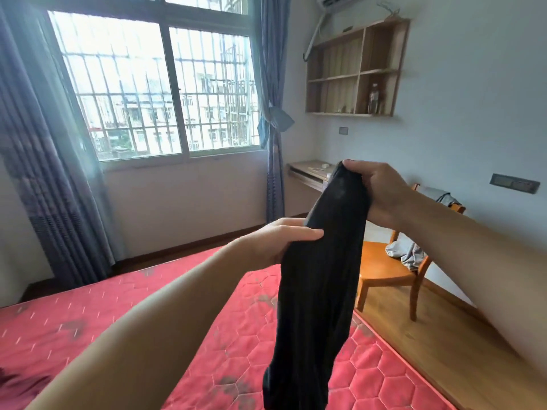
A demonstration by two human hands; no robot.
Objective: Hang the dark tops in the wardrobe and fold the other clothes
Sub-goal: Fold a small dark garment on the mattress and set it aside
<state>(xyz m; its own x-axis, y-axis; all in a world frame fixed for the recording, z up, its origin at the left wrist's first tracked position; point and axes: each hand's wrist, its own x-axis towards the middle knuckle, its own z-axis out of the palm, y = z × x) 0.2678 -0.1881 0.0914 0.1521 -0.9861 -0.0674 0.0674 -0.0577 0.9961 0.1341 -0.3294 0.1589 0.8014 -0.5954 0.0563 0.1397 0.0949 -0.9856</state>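
Your right hand (374,193) grips the top of the black garment (319,279), held up over the red mattress (88,315); your left hand (284,239) clasps it lower. Bunched this tightly, it could go onto a hanger twisted, or slip and drop.
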